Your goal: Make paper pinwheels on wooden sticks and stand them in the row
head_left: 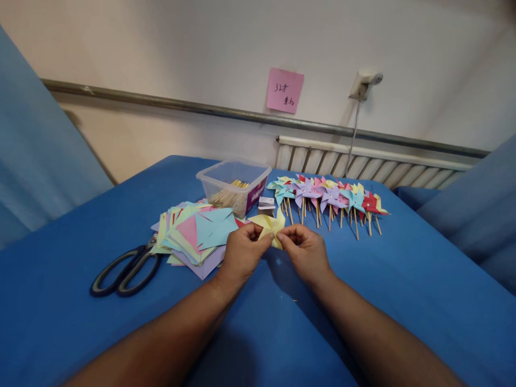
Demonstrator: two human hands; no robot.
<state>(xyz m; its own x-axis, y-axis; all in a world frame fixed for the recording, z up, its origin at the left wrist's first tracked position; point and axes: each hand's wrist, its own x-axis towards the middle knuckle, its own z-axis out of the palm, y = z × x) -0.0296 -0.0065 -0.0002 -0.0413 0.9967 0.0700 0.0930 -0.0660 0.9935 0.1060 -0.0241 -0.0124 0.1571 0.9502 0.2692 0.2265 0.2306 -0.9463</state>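
A yellow paper pinwheel is held up between my two hands, its blades folded toward the centre. My left hand pinches it from the left side, thumb at the middle. From the right, my right hand pinches the same pinwheel with thumb and fingers. No stick shows on it. Just left of my left hand lies a pile of cut coloured paper squares. A small box stands behind the pinwheel, partly hidden.
Large dark-handled scissors lie left, blades under the paper. A clear plastic tub holds many thin wooden sticks. Several finished pinwheels lie in a row at the back right of the blue-covered table. Behind are a radiator and wall.
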